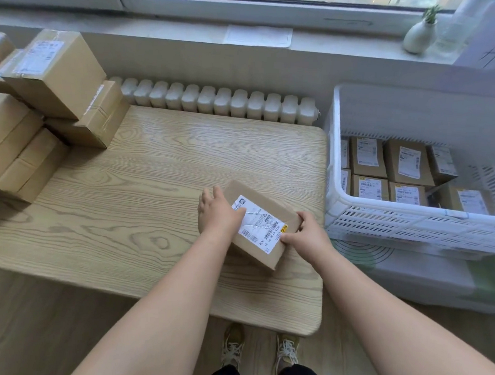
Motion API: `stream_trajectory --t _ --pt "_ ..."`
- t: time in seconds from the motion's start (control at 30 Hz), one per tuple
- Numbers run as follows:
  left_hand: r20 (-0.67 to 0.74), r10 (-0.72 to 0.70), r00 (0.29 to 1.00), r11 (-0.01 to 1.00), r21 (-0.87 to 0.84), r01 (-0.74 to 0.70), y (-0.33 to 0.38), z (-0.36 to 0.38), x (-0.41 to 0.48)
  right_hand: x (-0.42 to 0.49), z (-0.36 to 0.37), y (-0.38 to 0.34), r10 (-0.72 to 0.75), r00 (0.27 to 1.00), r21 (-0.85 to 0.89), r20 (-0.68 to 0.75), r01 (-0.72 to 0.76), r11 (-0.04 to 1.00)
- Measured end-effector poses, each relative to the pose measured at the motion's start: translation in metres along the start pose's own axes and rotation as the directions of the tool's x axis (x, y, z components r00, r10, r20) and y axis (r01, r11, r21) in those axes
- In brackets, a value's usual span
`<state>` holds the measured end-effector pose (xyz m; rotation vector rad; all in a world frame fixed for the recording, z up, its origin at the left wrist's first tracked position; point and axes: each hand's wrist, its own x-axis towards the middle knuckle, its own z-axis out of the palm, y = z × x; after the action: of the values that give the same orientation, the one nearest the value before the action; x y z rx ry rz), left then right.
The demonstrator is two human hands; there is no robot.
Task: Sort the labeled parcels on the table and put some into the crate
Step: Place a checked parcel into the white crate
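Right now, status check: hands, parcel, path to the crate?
Left hand and right hand both grip one labeled parcel, tilted, at the table right end. Crate to its right, holding parcels. No obstacle seen between.

A stack of parcels (pixel 52 88) is piled on the left end of the surface (pixel 153 196). A single parcel (pixel 262 226) is held near its right edge, between the left hand (pixel 218 214) and right hand (pixel 307 234). A crate (pixel 412 223) is set just right of the surface, with more parcels (pixel 407 165) laid inside. A radiator (pixel 216 101) is placed behind the surface.
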<state>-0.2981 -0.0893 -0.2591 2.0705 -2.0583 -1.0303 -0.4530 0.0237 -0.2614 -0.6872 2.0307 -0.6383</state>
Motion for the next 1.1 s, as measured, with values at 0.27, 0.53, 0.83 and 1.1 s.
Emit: stream_trajectory --t 0.27,0.53,0.83,1.1 --pt "0.118 0.112 0.987 0.990 0.074 -0.121 0.000 -0.003 0.013 0.020 -0.010 -0.023 -0.102 0.995 -0.155 0.013 0.103 0.983" --pt "0.142 -0.011 0.990 0.983 0.182 -0.015 0.004 -0.008 0.009 0.019 -0.013 -0.008 0.042 0.997 -0.013 -0.069 -0.043 0.999" --pt "0.175 -0.173 0.969 0.960 0.251 0.126 -0.005 -0.003 -0.011 -0.011 0.008 0.029 0.172 0.983 0.254 0.062 -0.182 0.950" --pt "0.482 -0.199 0.853 0.976 0.174 0.129 -0.010 0.005 -0.035 -0.016 0.016 0.031 0.109 0.991 0.236 0.076 -0.124 0.964"
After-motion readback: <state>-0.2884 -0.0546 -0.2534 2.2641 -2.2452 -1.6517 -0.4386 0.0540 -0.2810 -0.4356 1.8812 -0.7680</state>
